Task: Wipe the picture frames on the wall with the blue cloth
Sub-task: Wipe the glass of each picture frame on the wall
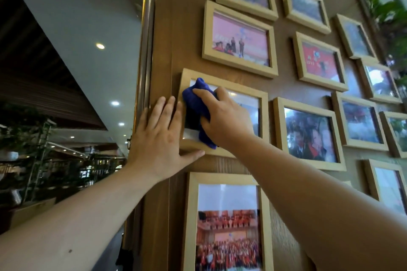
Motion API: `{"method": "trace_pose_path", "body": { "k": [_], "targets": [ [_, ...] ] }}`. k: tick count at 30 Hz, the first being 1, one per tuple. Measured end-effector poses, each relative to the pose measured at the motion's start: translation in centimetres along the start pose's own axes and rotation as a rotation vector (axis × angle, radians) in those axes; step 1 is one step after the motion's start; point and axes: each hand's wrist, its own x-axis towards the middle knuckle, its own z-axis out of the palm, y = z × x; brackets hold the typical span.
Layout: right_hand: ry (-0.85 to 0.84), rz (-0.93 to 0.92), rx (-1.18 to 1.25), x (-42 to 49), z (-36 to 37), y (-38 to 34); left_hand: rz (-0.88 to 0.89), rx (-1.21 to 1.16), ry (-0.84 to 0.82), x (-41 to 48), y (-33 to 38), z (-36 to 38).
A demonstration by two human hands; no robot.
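Crowded with pale wooden frames (240,37) set close together on the brown wall (176,28), only narrow strips of bare panel between. Open at left past the wall's metal-trimmed edge (144,50). Hemmed by foliage (389,13) at far right.

Picture frames hung in rows on the wall (284,86), cloth (198,103) pressed on the glass of the leftmost middle frame (263,103) under the right hand (224,116), left hand (160,138) flat on that frame's left edge, upright frame (191,215) directly below, plants (389,13) far right
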Motion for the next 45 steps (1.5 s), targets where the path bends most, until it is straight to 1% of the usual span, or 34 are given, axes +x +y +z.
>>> {"method": "trace_pose_path", "body": {
  "k": [4,7,10,13,15,17,18,20,24,26,29,31,33,35,36,38,43,45],
  "targets": [
    [-0.001,-0.001,-0.02,-0.1,0.7,0.3,0.014,0.019,-0.002,0.0,0.0,0.2],
    [-0.001,0.024,-0.037,-0.3,0.6,1.9,0.023,0.022,0.005,-0.1,0.0,0.2],
    [0.009,0.135,-0.104,-0.8,0.1,4.7,0.031,0.007,0.002,-0.1,0.0,0.2],
    [0.011,0.313,-0.188,-2.1,-0.4,7.8,0.026,0.019,-0.013,-0.1,0.0,0.3],
    [0.017,0.412,-0.189,-2.8,-0.5,9.0,0.018,0.025,-0.017,-0.1,-0.1,0.4],
    [0.02,0.432,-0.173,-3.0,-0.1,8.9,0.01,0.022,-0.015,-0.1,-0.2,0.5],
    [0.026,0.413,-0.16,-2.9,0.0,8.5,0.011,0.021,-0.014,-0.1,-0.1,0.5],
    [0.032,0.314,-0.12,-2.5,0.3,7.0,0.013,0.018,-0.009,-0.1,-0.1,0.5],
    [-0.04,-0.047,-0.025,-2.2,0.2,3.1,0.01,0.024,-0.004,-0.1,0.0,0.5],
    [-0.069,-0.163,-0.039,-2.3,-0.1,2.4,0.016,0.025,-0.007,-0.1,0.0,0.4],
    [-0.107,-0.18,-0.117,-3.1,-1.1,3.7,0.019,0.026,-0.013,-0.1,0.0,0.3],
    [-0.124,-0.121,-0.209,-3.9,-1.7,5.9,0.016,0.029,-0.017,-0.1,0.0,0.3],
    [-0.139,-0.024,-0.275,-4.9,-2.4,7.8,0.015,0.03,-0.023,-0.1,0.0,0.2],
    [-0.169,0.032,-0.294,-5.5,-2.6,8.6,0.013,0.03,-0.03,-0.1,0.0,0.2],
    [-0.187,0.027,-0.286,-5.5,-2.6,8.5,0.01,0.03,-0.031,-0.1,0.1,0.2],
    [-0.221,-0.042,-0.245,-5.0,-2.6,7.5,0.007,0.036,-0.031,0.0,0.1,0.2],
    [-0.258,-0.356,-0.16,-2.9,-1.8,3.3,0.014,0.054,-0.022,-0.1,0.2,0.1],
    [-0.263,-0.419,-0.13,-2.7,-1.7,2.5,0.011,0.059,-0.023,-0.2,0.2,0.0]
  ]
}}
